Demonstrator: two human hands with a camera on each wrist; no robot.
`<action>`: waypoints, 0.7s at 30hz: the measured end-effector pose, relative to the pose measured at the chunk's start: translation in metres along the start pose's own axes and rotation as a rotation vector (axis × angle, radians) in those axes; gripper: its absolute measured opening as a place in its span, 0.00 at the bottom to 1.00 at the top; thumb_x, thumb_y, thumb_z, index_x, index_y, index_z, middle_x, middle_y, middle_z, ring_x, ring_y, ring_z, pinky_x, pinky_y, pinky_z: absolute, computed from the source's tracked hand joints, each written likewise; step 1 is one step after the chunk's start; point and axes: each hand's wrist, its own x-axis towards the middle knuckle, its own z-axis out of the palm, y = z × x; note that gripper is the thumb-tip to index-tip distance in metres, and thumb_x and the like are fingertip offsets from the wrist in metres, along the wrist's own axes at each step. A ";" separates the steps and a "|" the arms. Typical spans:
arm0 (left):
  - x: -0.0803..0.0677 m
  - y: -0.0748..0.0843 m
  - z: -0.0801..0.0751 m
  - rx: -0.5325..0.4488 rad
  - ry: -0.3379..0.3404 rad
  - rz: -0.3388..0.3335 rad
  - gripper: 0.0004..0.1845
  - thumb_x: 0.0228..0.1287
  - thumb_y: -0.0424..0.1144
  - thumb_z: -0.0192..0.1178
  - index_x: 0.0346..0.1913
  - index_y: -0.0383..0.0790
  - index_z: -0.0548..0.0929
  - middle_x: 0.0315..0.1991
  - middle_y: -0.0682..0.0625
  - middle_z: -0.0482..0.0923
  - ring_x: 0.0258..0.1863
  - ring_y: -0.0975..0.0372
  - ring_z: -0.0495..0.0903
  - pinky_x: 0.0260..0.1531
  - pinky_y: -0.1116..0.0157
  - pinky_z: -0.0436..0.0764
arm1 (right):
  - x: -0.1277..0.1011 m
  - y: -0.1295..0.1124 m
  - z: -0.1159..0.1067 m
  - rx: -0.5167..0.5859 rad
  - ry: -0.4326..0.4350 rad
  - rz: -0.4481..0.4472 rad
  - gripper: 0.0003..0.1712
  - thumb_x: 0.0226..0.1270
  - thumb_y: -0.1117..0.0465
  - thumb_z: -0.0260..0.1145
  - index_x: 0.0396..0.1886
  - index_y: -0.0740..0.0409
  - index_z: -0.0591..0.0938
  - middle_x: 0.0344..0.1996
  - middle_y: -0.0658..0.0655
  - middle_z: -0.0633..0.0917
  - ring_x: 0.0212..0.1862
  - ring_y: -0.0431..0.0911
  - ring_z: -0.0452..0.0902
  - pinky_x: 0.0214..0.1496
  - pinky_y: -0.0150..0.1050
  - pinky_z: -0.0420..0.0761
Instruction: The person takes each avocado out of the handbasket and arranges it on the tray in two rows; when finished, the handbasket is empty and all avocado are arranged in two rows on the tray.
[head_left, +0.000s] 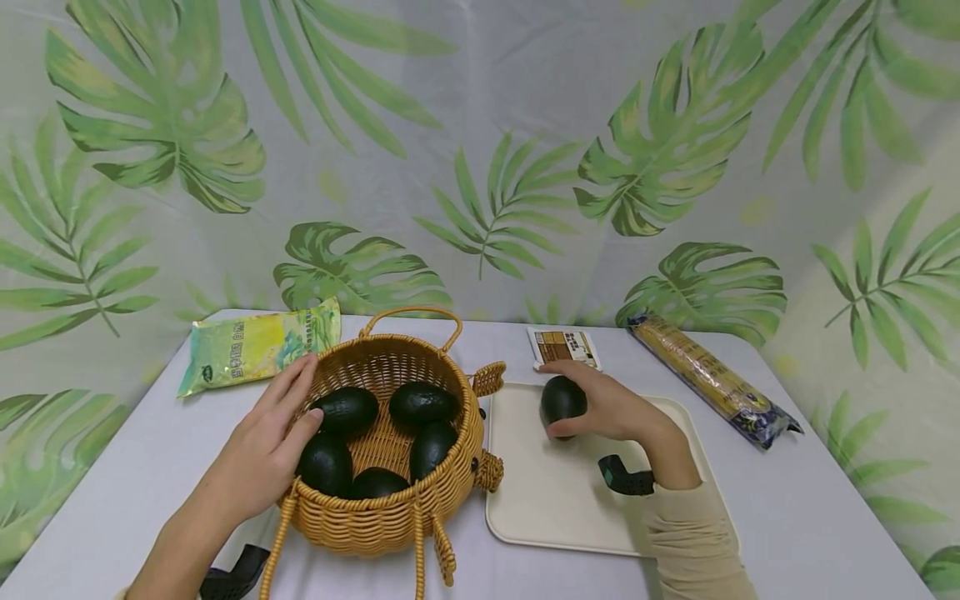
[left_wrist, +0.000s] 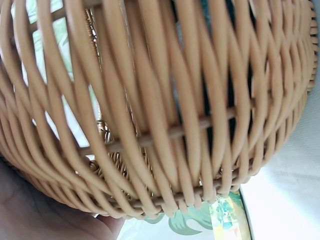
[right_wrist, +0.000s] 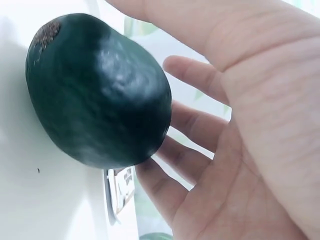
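Note:
My right hand point(head_left: 600, 404) curves its fingers and thumb around a dark green avocado point(head_left: 563, 406) over the beige tray point(head_left: 555, 508). In the right wrist view, the avocado point(right_wrist: 100, 95) shows its brown stem end, with several fingers point(right_wrist: 192, 120) along its far side; the thumb tip is out of frame. My left hand point(head_left: 258, 446) rests along the left rim of a wicker basket point(head_left: 382, 529), its fingers fairly straight and the thumb at the rim. Several avocados point(head_left: 423, 404) lie inside the basket. The left wrist view is mostly filled by woven basket wall point(left_wrist: 165, 100).
A green-yellow packet point(head_left: 258, 346) lies behind the basket at the left. Behind the tray is a small white-and-brown packet point(head_left: 566, 346). A long pack of what looks like noodles point(head_left: 708, 375) lies at the right. The basket has a handle point(head_left: 412, 311) standing up at the back.

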 end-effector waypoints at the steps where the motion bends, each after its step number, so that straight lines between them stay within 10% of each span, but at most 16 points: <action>1: 0.000 0.000 0.000 0.000 0.000 0.002 0.34 0.84 0.43 0.46 0.84 0.40 0.48 0.84 0.40 0.45 0.81 0.40 0.48 0.68 0.31 0.59 | 0.000 0.000 0.000 -0.001 0.000 -0.001 0.50 0.58 0.53 0.81 0.77 0.57 0.68 0.76 0.65 0.67 0.76 0.65 0.62 0.71 0.66 0.67; 12: 0.000 0.000 0.000 0.000 0.004 0.004 0.35 0.84 0.43 0.46 0.84 0.40 0.47 0.84 0.41 0.45 0.81 0.40 0.48 0.69 0.31 0.59 | -0.001 -0.003 -0.005 -0.014 0.063 -0.054 0.47 0.59 0.52 0.81 0.75 0.60 0.71 0.74 0.65 0.70 0.76 0.65 0.62 0.73 0.66 0.64; 21: 0.000 0.001 0.000 -0.011 -0.002 -0.008 0.35 0.84 0.43 0.46 0.84 0.41 0.47 0.84 0.41 0.44 0.82 0.41 0.47 0.69 0.32 0.58 | 0.000 -0.018 -0.011 0.045 0.306 -0.094 0.41 0.67 0.52 0.75 0.77 0.53 0.70 0.73 0.61 0.73 0.72 0.61 0.70 0.72 0.60 0.71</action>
